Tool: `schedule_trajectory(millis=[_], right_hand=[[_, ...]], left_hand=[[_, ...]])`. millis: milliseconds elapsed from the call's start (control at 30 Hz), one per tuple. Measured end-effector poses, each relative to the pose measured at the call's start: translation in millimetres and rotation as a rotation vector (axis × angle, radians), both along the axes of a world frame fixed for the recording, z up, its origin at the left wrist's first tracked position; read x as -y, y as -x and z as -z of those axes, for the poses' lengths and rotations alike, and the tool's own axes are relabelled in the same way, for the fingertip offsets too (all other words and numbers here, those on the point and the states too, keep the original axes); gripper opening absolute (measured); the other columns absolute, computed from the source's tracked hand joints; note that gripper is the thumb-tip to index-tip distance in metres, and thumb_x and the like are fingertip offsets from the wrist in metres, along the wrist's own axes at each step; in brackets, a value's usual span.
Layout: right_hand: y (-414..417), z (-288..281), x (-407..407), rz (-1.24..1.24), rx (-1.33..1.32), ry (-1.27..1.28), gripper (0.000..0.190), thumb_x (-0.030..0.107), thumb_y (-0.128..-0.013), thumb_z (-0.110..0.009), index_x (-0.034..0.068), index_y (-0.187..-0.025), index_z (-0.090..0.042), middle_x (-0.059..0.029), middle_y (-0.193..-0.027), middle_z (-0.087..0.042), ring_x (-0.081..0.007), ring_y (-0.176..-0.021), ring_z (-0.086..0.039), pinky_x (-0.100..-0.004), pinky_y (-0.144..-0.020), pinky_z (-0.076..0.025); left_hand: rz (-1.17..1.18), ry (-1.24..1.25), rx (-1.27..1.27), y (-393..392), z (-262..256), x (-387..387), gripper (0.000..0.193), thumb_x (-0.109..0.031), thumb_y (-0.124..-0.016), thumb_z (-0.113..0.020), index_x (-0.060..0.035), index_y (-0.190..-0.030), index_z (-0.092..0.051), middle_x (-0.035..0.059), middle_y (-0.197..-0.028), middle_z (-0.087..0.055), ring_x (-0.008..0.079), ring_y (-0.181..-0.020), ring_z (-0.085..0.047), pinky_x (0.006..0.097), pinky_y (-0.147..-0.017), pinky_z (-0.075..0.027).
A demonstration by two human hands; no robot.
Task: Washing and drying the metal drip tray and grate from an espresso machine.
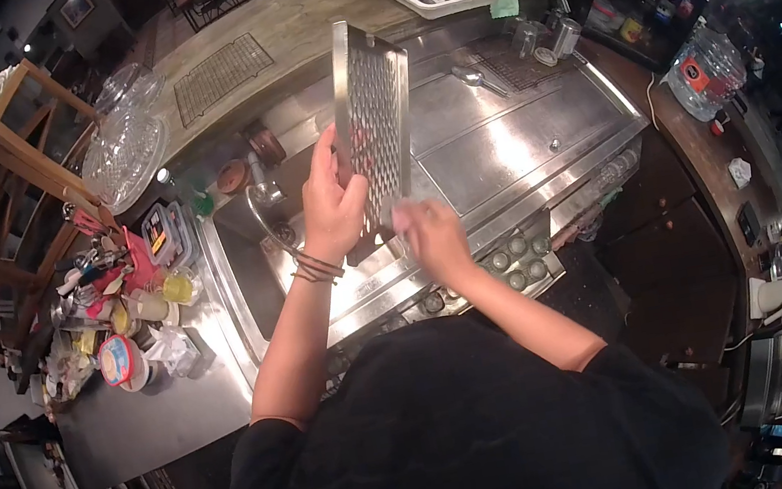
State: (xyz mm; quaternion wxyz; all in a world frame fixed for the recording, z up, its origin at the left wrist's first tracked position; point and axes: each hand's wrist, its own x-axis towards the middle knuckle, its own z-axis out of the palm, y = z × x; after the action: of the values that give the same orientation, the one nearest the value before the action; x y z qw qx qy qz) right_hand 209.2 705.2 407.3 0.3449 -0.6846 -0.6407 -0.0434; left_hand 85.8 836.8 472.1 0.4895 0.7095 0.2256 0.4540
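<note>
A perforated stainless steel tray (378,110) stands tilted upright over the sink basin (250,288). My left hand (337,211) grips its left edge, with the thumb on the near side. My right hand (432,242), blurred, is at the tray's lower right corner with its fingers bent round something small and pale that I cannot make out. Behind my left wrist, a curved metal faucet (262,218) arches over the basin.
Right of the sink, a steel drainboard (489,139) holds a metal scoop (480,79). Utensils and food tubs (120,361) crowd the left counter. A wire rack (222,80) and a white cutlery tray (435,6) lie on the far ledge. Glasses (518,256) stand below the sink's front edge.
</note>
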Motion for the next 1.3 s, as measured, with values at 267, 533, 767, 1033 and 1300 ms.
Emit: schedule_trajectory(millis=[267,533,767,1033,1300], right_hand=[[-93,-115,-96,0.319,-0.302,-0.449,0.019,0.015,-0.092,-0.051,0.002,-0.102,-0.061,-0.0201,-0.088,-0.067,-0.0395,-0.083,-0.065,-0.0468,-0.075,-0.052],[-45,-121,-126,0.034,-0.204,-0.596,0.040,0.013,-0.092,-0.051,0.008,-0.132,-0.052,-0.0245,-0.117,-0.062,-0.0442,-0.100,-0.061,-0.0478,-0.087,-0.049],[27,-82,-55,-0.220,-0.251,-0.073,0.054,0.022,-0.102,-0.041,-0.001,-0.149,-0.028,-0.0292,-0.143,-0.043,-0.0447,-0.131,-0.043,-0.0463,-0.106,-0.040],[-13,-45,-12,-0.173,-0.157,-0.310,0.028,0.009,-0.090,-0.057,0.007,-0.116,-0.062,-0.0137,-0.089,-0.069,-0.0306,-0.088,-0.068,-0.0409,-0.075,-0.054],[-43,-132,-109,-0.260,-0.261,-0.592,0.028,0.012,-0.097,-0.044,0.005,-0.121,-0.056,-0.0177,-0.117,-0.064,-0.0384,-0.110,-0.060,-0.0437,-0.094,-0.047]], left_hand=[[0.313,0.246,0.179,-6,-28,23,0.053,-0.004,-0.101,-0.045,0.0005,-0.149,-0.025,0.0121,-0.137,-0.049,0.0177,-0.125,-0.050,0.0321,-0.100,-0.046],[0.106,0.031,-0.045,-12,-7,11,0.053,-0.024,-0.104,-0.048,0.0036,-0.147,-0.034,0.0111,-0.134,-0.056,0.0145,-0.119,-0.054,0.0286,-0.100,-0.043],[0.114,0.406,0.286,-2,-6,-19,0.051,-0.039,-0.107,-0.037,0.0005,-0.137,-0.047,0.0078,-0.126,-0.060,0.0132,-0.109,-0.058,0.0279,-0.094,-0.047],[-0.072,0.328,0.340,1,-12,-27,0.038,-0.027,-0.107,-0.043,0.0027,-0.126,-0.054,0.0048,-0.107,-0.066,0.0089,-0.086,-0.063,0.0252,-0.076,-0.054],[-0.062,0.122,0.133,-24,-34,17,0.034,-0.026,-0.105,-0.045,0.0015,-0.120,-0.059,0.0036,-0.092,-0.066,0.0070,-0.078,-0.061,0.0246,-0.067,-0.055]])
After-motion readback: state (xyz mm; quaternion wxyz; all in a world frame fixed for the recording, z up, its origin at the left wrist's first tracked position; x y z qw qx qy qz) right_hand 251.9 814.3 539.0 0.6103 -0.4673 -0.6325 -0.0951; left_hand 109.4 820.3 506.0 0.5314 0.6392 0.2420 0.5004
